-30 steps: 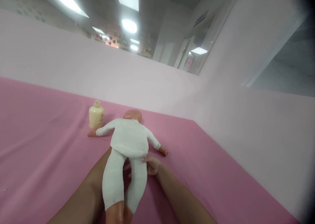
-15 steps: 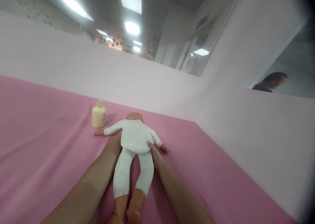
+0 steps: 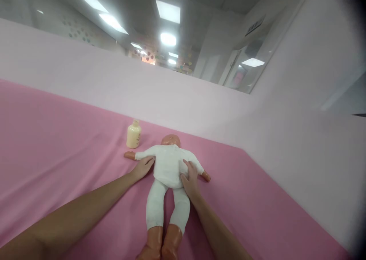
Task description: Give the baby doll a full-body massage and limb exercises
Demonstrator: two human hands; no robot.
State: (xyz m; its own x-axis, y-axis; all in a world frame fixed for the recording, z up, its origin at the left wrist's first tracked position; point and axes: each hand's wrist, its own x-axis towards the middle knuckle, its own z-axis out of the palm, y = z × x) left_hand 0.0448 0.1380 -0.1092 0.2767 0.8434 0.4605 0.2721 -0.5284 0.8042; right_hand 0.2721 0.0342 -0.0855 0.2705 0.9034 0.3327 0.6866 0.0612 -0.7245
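A baby doll in a white long-sleeved top and white trousers lies on its back, with its arms spread and bare brown feet towards me. My left hand rests beside the doll's chest, just under its arm on the left, with the fingers stretched towards its side. On the other flank, my right hand touches the top, its thumb and fingers apart. The palm sides of both hands are hidden. A cream bottle with dark lettering stands beyond the doll's hand on the left.
A pink cloth with some creases covers the surface beneath the doll. Pale walls rise behind it and on the right. Above the back wall, a window shows ceiling lights and a doorway.
My left hand has come out from behind the doll's side into view. My right hand has moved up along its flank. The doll's head shows more, and the view has shifted.
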